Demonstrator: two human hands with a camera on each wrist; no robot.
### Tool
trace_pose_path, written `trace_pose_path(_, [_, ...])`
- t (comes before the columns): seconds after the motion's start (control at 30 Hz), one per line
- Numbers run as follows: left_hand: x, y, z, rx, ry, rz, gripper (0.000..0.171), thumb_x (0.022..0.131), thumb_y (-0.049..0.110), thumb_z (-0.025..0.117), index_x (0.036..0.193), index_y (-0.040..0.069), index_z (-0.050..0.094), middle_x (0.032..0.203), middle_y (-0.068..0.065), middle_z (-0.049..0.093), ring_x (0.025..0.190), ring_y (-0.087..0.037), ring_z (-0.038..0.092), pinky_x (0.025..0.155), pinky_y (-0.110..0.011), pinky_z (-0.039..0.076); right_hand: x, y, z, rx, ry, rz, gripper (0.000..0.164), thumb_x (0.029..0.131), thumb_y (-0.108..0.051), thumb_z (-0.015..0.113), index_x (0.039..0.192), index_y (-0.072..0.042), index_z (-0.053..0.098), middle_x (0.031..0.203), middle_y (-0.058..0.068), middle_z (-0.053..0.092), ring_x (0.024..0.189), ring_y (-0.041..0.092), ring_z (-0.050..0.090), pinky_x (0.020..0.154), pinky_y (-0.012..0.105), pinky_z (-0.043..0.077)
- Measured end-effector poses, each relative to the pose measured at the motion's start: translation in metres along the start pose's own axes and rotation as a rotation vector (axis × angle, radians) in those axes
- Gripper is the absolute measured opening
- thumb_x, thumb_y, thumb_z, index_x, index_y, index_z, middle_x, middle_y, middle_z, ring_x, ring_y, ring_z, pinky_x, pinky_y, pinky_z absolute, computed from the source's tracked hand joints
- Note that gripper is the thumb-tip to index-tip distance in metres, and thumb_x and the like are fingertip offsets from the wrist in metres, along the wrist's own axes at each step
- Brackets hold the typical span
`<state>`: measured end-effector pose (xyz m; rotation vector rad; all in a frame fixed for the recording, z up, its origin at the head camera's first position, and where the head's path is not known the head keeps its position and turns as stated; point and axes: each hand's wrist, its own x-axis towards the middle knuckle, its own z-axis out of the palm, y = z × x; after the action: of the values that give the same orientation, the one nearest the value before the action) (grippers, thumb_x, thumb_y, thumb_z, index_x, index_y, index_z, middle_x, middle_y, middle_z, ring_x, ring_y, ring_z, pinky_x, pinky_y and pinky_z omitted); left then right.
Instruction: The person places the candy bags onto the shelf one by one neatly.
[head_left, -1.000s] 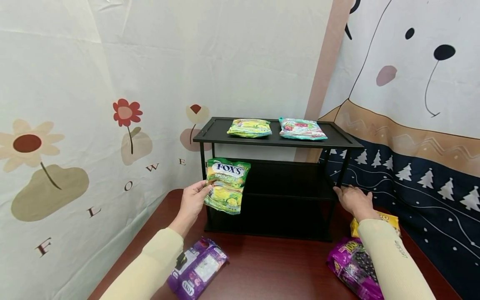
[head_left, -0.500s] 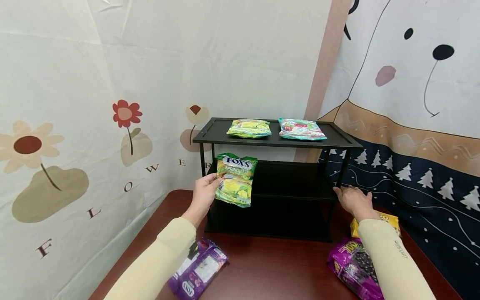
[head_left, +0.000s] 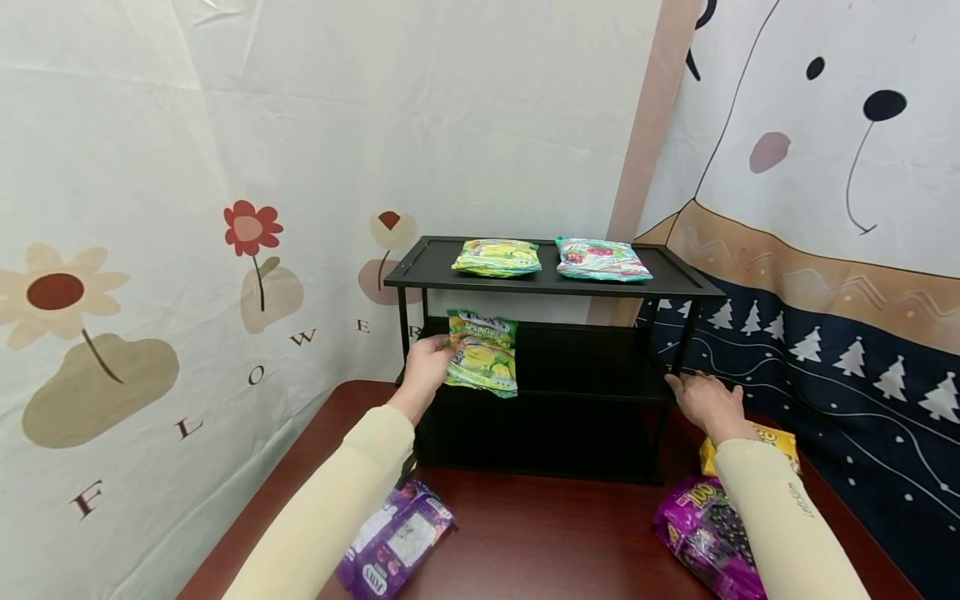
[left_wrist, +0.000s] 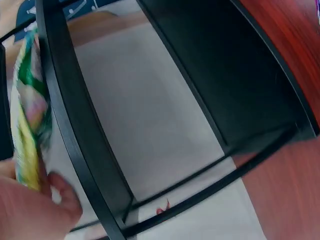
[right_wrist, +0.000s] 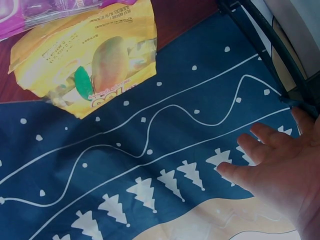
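Note:
A green and yellow bag of candy [head_left: 483,357] hangs in front of the left part of the black rack's middle shelf [head_left: 577,362]. My left hand [head_left: 426,371] pinches its left edge between thumb and fingers. In the left wrist view the same candy bag [left_wrist: 29,115] appears edge-on, beside a shelf's rim. Over at the rack's right side my right hand [head_left: 708,404] rests against the frame near a post. From the right wrist view, its fingers [right_wrist: 260,142] are spread and hold nothing.
Two candy bags, one yellow-green [head_left: 497,257] and one teal-white [head_left: 602,259], lie on the rack's top shelf. A purple pack [head_left: 397,542] sits front left on the table [head_left: 525,533]. A purple bag [head_left: 708,533] and a yellow bag [right_wrist: 95,60] lie at the right.
My left hand has carried the green candy bag rightward and inward toward the middle shelf, with the bag's top tilting back. The right hand stays in place.

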<state>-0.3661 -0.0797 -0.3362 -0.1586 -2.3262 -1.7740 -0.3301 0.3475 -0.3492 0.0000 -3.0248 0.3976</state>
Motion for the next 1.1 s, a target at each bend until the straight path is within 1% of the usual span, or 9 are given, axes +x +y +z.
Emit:
trace_pose_path(0.13, [0.004,0.001,-0.002,0.121,0.000,0.010,0.045,0.102,0.021,0.056,0.139,-0.005,0.052,0.140,-0.022,0.053,0.130,-0.035,0.048,0.103,-0.050,0.042,0.000,0.001,-0.003,0.001,0.002,-0.012,0.067,0.109,-0.043,0.023,0.143,0.011,0.041,0.146,0.038,0.033,0.137,0.056,0.023,0.103,0.078,0.010])
trace_pose_path(0.23, [0.002,0.004,-0.005,0.197,0.030,0.065,0.045,0.101,0.021,0.059,0.139,-0.002,0.054,0.134,-0.022,0.057,0.120,-0.035,0.055,0.095,-0.049,0.046,0.000,0.000,-0.004,-0.001,0.006,-0.018,0.067,0.109,-0.044,0.022,0.143,0.012,0.041,0.146,0.038,0.032,0.137,0.056,0.023,0.103,0.078,0.010])
trace_pose_path(0.3, [0.000,0.006,-0.005,0.246,0.049,0.103,0.044,0.100,0.021,0.060,0.139,0.000,0.055,0.135,-0.021,0.057,0.122,-0.035,0.054,0.096,-0.049,0.045,0.001,0.000,-0.005,-0.002,0.006,-0.015,0.068,0.109,-0.044,0.022,0.143,0.012,0.040,0.146,0.038,0.032,0.137,0.056,0.023,0.103,0.078,0.010])
trace_pose_path(0.37, [-0.001,0.006,-0.005,0.290,0.046,0.137,0.043,0.099,0.020,0.061,0.138,0.002,0.056,0.137,-0.020,0.056,0.123,-0.036,0.054,0.097,-0.051,0.044,0.001,0.001,-0.004,-0.003,0.002,-0.011,0.069,0.109,-0.046,0.021,0.144,0.012,0.040,0.147,0.038,0.032,0.137,0.057,0.023,0.103,0.078,0.010])
trace_pose_path(0.43, [-0.004,0.006,-0.004,0.336,0.037,0.163,0.043,0.099,0.021,0.061,0.138,0.004,0.057,0.141,-0.020,0.052,0.110,-0.035,0.060,0.095,-0.050,0.045,0.001,0.001,-0.003,-0.003,-0.002,-0.007,0.070,0.109,-0.046,0.021,0.144,0.012,0.039,0.147,0.038,0.031,0.136,0.057,0.023,0.103,0.078,0.010])
trace_pose_path(0.57, [-0.009,0.008,-0.003,0.455,0.026,0.255,0.041,0.098,0.024,0.064,0.134,0.005,0.061,0.136,-0.019,0.056,0.100,-0.034,0.063,0.092,-0.051,0.047,0.001,0.001,-0.001,-0.003,-0.005,-0.001,0.070,0.109,-0.046,0.021,0.144,0.011,0.039,0.147,0.038,0.032,0.136,0.057,0.023,0.103,0.078,0.010])
trace_pose_path(0.7, [-0.015,0.009,0.001,0.580,0.030,0.375,0.035,0.098,0.025,0.065,0.128,0.006,0.067,0.128,-0.017,0.062,0.115,-0.036,0.059,0.094,-0.053,0.047,0.001,0.001,-0.001,-0.009,0.003,-0.009,0.068,0.109,-0.045,0.022,0.143,0.012,0.040,0.147,0.038,0.032,0.136,0.057,0.024,0.103,0.078,0.011])
trace_pose_path(0.9, [-0.024,0.006,0.005,0.740,0.010,0.492,0.029,0.097,0.028,0.066,0.119,0.010,0.073,0.122,-0.014,0.066,0.108,-0.035,0.063,0.088,-0.053,0.050,0.001,0.002,-0.001,-0.007,0.003,-0.013,0.068,0.109,-0.044,0.023,0.144,0.012,0.039,0.147,0.037,0.032,0.136,0.057,0.023,0.103,0.078,0.010])
trace_pose_path(1.1, [-0.032,0.000,0.008,0.829,-0.011,0.579,0.025,0.097,0.031,0.066,0.113,0.014,0.076,0.113,-0.012,0.069,0.101,-0.032,0.064,0.084,-0.050,0.052,0.001,0.002,0.000,-0.009,0.006,-0.013,0.068,0.109,-0.044,0.023,0.143,0.012,0.040,0.147,0.038,0.032,0.137,0.057,0.023,0.103,0.078,0.010])
